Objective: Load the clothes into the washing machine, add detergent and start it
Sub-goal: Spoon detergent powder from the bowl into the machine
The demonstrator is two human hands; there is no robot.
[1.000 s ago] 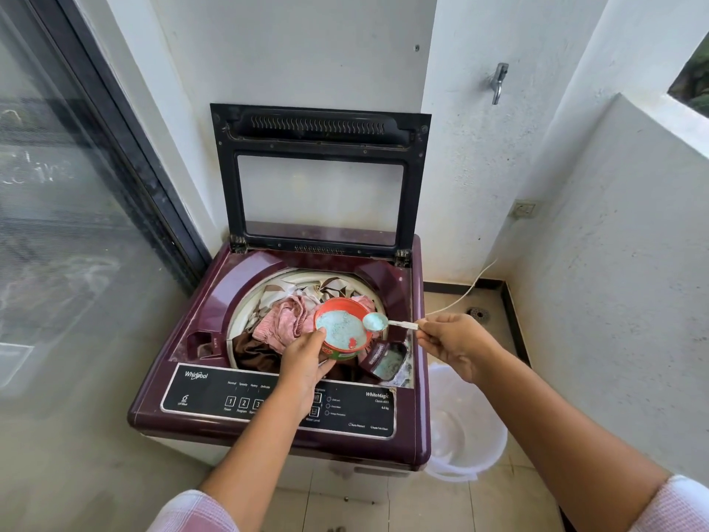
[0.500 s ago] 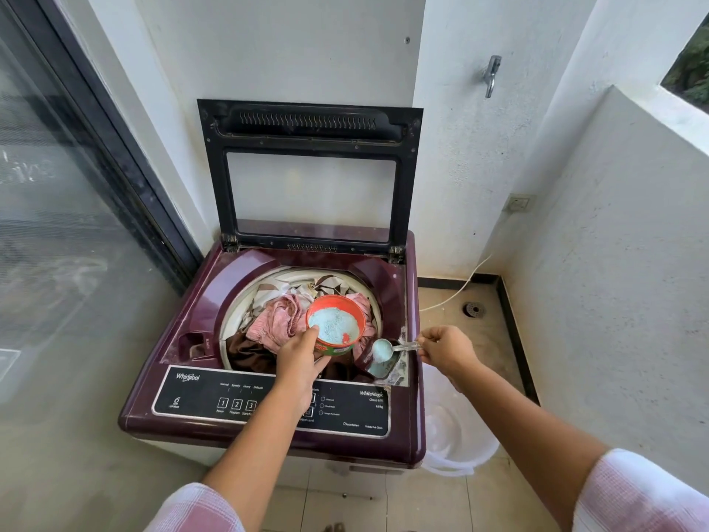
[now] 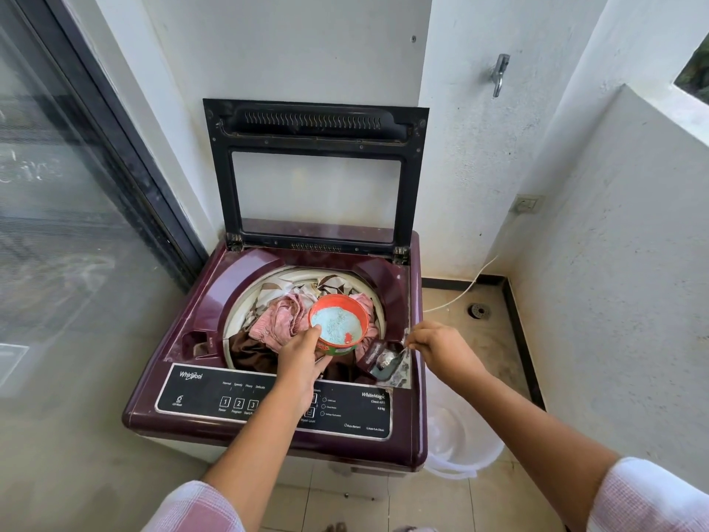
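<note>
I've got my left hand [image 3: 303, 362] wrapped around the orange detergent tub [image 3: 339, 325], thumb over its rim, holding it open-side up above the clothes [image 3: 280, 320] piled in the drum of the maroon washing machine [image 3: 161, 397], lid [image 3: 315, 174] standing upright behind. My right hand [image 3: 441, 349] is pinched on the handle of the small spoon [image 3: 389, 359], its bowl dipped down in the detergent tray [image 3: 385, 364] at the drum's front right corner. A white bucket [image 3: 460, 447] sits on the floor just right of the machine.
</note>
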